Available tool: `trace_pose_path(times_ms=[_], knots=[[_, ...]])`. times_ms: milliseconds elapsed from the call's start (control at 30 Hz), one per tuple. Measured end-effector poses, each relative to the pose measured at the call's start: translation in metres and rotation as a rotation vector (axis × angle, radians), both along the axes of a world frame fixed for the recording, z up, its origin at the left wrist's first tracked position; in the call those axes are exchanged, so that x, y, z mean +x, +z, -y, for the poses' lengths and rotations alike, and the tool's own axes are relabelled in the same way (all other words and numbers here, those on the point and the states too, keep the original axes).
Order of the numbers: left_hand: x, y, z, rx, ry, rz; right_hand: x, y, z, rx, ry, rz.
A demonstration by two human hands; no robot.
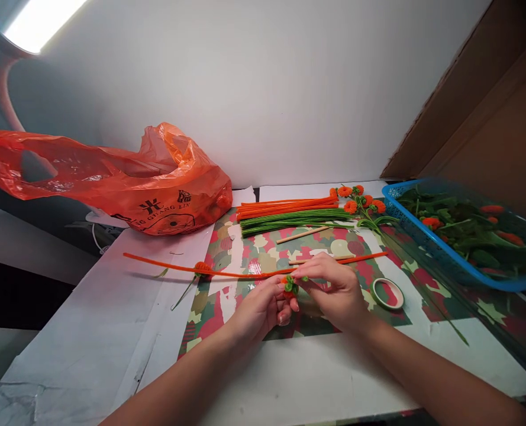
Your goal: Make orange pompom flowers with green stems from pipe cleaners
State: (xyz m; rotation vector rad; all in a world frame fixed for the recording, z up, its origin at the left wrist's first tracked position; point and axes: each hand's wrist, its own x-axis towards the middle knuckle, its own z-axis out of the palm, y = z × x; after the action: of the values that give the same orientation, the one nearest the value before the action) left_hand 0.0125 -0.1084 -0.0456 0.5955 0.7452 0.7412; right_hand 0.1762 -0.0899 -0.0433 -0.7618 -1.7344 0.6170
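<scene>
Between my hands is a small pipe-cleaner flower (290,289), orange with green on the side facing me. My left hand (260,307) is closed, pinching it by the orange part. From the right, my right hand (336,293) has thumb and forefinger pressed together on the flower's short green pipe-cleaner end. A long orange pipe cleaner (165,264) stretches across the table just beyond my hands. Left of them lies another orange flower (203,269) with a thin green stem. A roll of green tape (400,303) rests to the right of my right hand.
Bundles of orange pipe cleaners (284,208) and green pipe cleaners (284,223) lie behind, near a wooden stick (302,235) and finished orange flowers (350,206). A blue basket (449,260) holds leaves and flowers at right. An orange plastic bag (174,201) and lamp (43,23) stand left.
</scene>
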Motion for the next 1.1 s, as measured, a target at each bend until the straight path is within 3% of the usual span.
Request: trace_pose_path(times_ms=[133, 433, 667, 800, 967, 1033, 1100], knots=[[0.000, -0.001, 0.000, -0.007, -0.023, 0.016, 0.002, 0.002, 0.000, 0.145, 0.032, 0.057], [0.003, -0.007, 0.004, 0.072, 0.163, -0.065, 0.001, 0.005, -0.003, -0.034, 0.033, 0.242], [-0.002, -0.001, 0.000, 0.146, 0.175, -0.130, 0.003, 0.000, -0.004, -0.047, 0.059, 0.151], [-0.003, 0.001, 0.002, 0.292, 0.160, -0.229, 0.002, -0.002, -0.003, 0.049, 0.083, 0.149], [-0.001, -0.004, 0.001, 0.416, 0.219, -0.421, -0.001, 0.005, 0.001, 0.066, -0.030, 0.186], [-0.002, -0.005, -0.002, 0.431, 0.312, -0.482, -0.001, 0.007, 0.006, 0.047, 0.133, 0.235], [-0.004, -0.006, -0.004, 0.438, 0.372, -0.513, -0.001, 0.007, 0.011, 0.035, 0.490, 0.384]])
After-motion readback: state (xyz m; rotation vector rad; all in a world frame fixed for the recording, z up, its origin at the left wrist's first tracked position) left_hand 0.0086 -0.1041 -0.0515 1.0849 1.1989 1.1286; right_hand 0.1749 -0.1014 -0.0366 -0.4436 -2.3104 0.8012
